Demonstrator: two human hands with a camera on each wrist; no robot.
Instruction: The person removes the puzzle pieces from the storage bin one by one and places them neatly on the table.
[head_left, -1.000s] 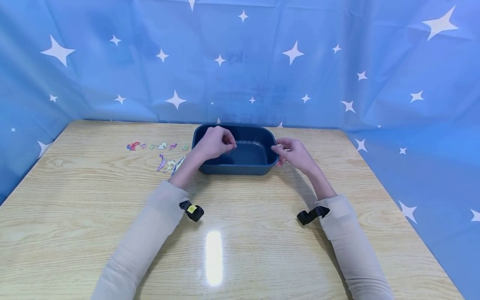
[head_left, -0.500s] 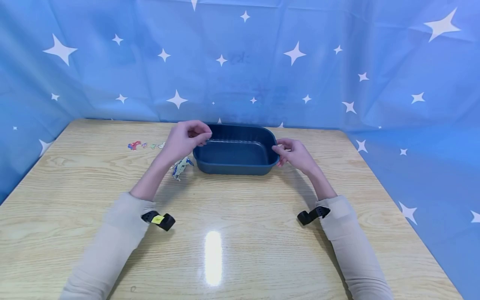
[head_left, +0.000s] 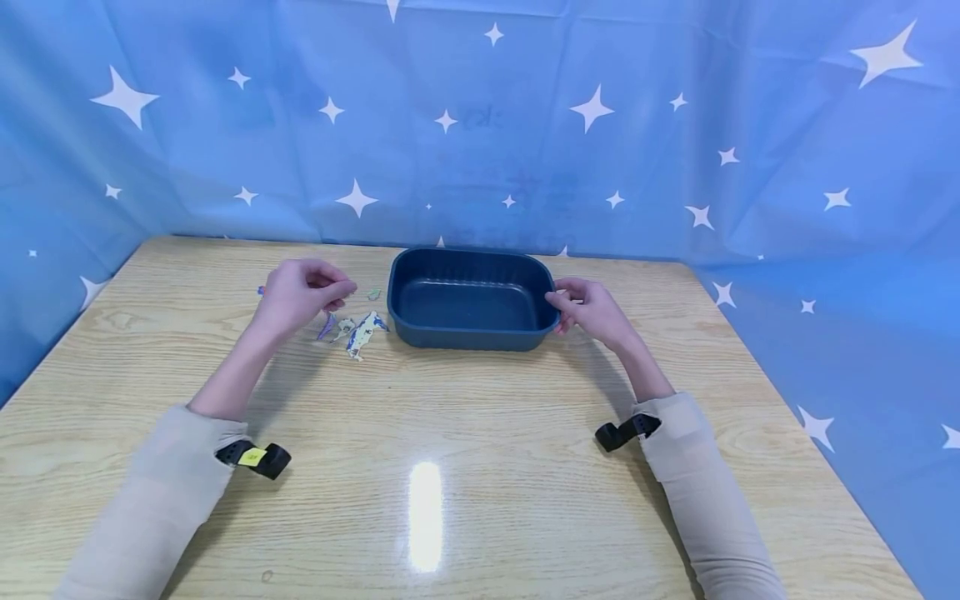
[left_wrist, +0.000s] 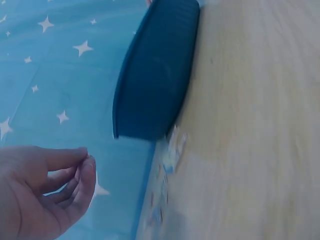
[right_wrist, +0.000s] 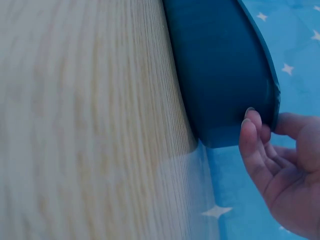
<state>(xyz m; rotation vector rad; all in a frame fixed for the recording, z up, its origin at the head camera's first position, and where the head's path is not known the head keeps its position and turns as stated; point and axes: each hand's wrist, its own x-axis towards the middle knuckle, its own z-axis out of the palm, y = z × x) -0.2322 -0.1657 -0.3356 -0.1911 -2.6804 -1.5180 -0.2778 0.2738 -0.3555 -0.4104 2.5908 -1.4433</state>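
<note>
A dark blue rectangular tub [head_left: 472,339] stands upright on the table near its back edge. My right hand [head_left: 588,310] grips the tub's right end, with the thumb at the rim and the fingers outside, as the right wrist view shows. My left hand [head_left: 296,292] is left of the tub, above several small flat cut-out pieces. Its thumb and index tips meet, and nothing shows between them in the left wrist view. A large white and blue piece [head_left: 365,335] lies closest to the tub, beside a cream piece [head_left: 344,328] and a purple piece [head_left: 326,327]. Other pieces are hidden behind the left hand.
A small green piece [head_left: 373,294] lies just left of the tub. The light wooden table [head_left: 510,467] reaches back to a blue curtain [head_left: 480,150] with white stars. Each sleeve carries a black wrist camera [head_left: 253,458].
My left hand has moved left from over the tub to above the cut-out pieces, fingertips still together. The right hand stays at the tub's right end.
</note>
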